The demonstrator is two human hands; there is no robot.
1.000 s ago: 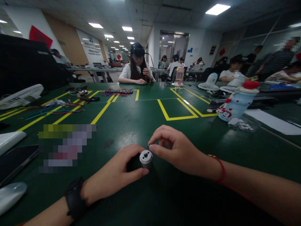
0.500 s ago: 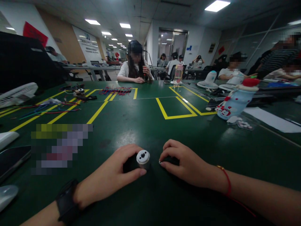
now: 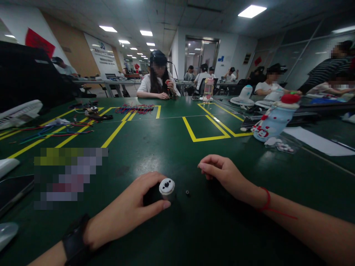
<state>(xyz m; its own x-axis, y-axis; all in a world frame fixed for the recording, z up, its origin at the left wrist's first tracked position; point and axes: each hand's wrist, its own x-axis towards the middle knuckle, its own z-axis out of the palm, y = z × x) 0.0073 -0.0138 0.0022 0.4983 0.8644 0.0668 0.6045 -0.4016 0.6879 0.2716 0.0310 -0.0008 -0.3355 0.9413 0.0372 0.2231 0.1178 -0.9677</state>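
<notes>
My left hand (image 3: 130, 210) grips a small cylindrical motor (image 3: 166, 187) that stands upright on the green table (image 3: 172, 147), its silver end cap facing up. A tiny black part (image 3: 188, 192) lies on the table just right of the motor, touching nothing. My right hand (image 3: 223, 173) hovers a little above and to the right of that part, fingers loosely curled and holding nothing. A red string circles my right wrist, and a black watch sits on my left wrist.
Yellow tape lines (image 3: 206, 129) mark boxes on the table. A snowman-shaped bottle (image 3: 273, 118) and white paper (image 3: 316, 142) lie at the right. Coloured wires (image 3: 55, 129) and white fan parts (image 3: 19, 112) sit at the left. A person (image 3: 158, 79) sits at the far edge; others work behind.
My right hand carried the tiny black part down beside the motor, let it go on the table, then lifted away to the right. My left hand stayed on the motor.
</notes>
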